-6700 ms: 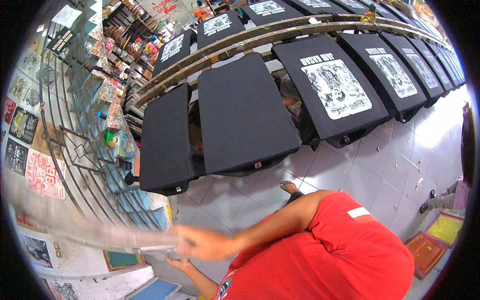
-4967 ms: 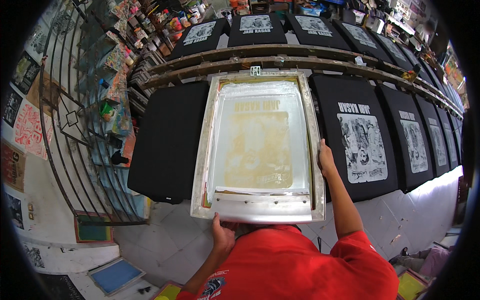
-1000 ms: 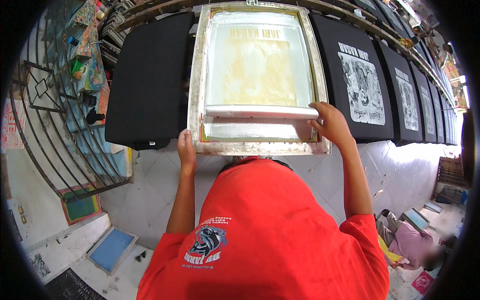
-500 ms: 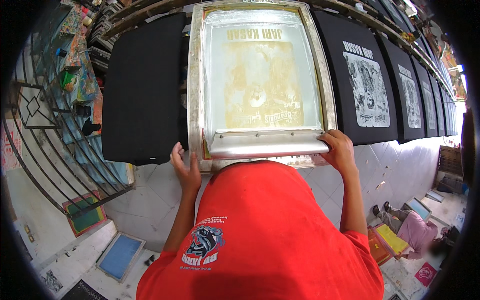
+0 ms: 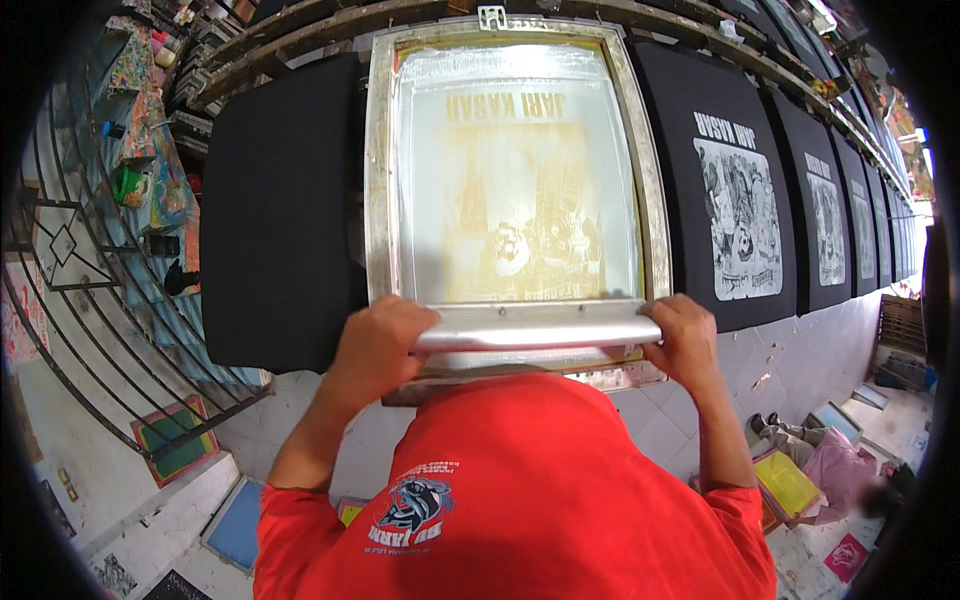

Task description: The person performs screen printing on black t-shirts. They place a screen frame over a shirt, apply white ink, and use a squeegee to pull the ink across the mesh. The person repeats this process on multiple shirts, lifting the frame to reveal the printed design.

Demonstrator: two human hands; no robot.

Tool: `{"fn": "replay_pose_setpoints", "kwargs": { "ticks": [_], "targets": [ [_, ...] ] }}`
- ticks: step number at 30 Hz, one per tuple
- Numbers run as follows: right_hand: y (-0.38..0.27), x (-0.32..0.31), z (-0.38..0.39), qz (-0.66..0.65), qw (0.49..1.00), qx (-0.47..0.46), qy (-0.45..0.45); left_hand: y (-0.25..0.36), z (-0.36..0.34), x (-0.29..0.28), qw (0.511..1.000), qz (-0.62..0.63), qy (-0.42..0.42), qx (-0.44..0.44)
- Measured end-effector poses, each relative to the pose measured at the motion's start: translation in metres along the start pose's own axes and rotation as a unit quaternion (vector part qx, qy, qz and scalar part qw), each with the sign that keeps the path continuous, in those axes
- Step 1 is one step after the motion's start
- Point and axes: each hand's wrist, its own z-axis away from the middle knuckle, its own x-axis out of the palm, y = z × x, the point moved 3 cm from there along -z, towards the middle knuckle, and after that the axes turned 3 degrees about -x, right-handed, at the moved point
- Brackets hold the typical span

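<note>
A wide silver squeegee (image 5: pixel 540 325) lies across the near part of a framed printing screen (image 5: pixel 384 170). My left hand (image 5: pixel 385 340) is closed round its left end, and my right hand (image 5: pixel 684 335) grips the right end. Pale ink coats the mesh, and a yellowish picture with lettering (image 5: pixel 505 104) shows through it. The squeegee's blade is hidden beneath its metal holder. What lies under the screen cannot be seen.
To the left lies a plain black shirt (image 5: pixel 280 220); to the right, a printed black shirt (image 5: pixel 740 200) heads a row of others. Metal railings (image 5: pixel 75 245) curve at far left. A person in pink (image 5: pixel 840 475) is at lower right beside a yellow screen (image 5: pixel 787 483).
My left hand has moved from beside the frame onto the squeegee's left end. The right hand keeps its hold. The head view has shifted, so the screen appears lower.
</note>
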Motion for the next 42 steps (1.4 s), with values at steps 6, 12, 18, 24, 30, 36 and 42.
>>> {"fn": "replay_pose_setpoints", "kwargs": {
  "ticks": [6, 12, 18, 24, 30, 36, 42],
  "targets": [
    [0.053, -0.028, -0.139, 0.034, 0.993, -0.083, 0.076, -0.064, -0.119, -0.059, 0.995, -0.019, 0.098, 0.020],
    [0.114, -0.029, -0.298, 0.098, 0.988, -0.054, 0.105, -0.124, -0.264, -0.094, 0.992, -0.061, 0.100, -0.044],
    [0.135, -0.012, -0.356, 0.119, 0.991, -0.018, 0.054, -0.175, -0.319, -0.076, 0.992, -0.062, 0.106, -0.039],
    [0.158, 0.009, -0.362, 0.104, 0.993, -0.040, 0.032, -0.165, -0.335, -0.066, 0.990, -0.128, 0.056, -0.037],
    [0.148, 0.008, -0.359, 0.131, 0.989, -0.039, 0.053, -0.172, -0.329, -0.064, 0.984, -0.143, 0.103, -0.020],
    [0.135, 0.026, -0.288, 0.135, 0.990, -0.019, 0.044, -0.136, -0.264, -0.035, 0.983, -0.137, 0.087, -0.080],
    [0.073, 0.051, -0.109, 0.099, 0.991, -0.048, 0.069, -0.058, -0.086, 0.047, 0.984, -0.114, 0.092, -0.104]
  ]
}}
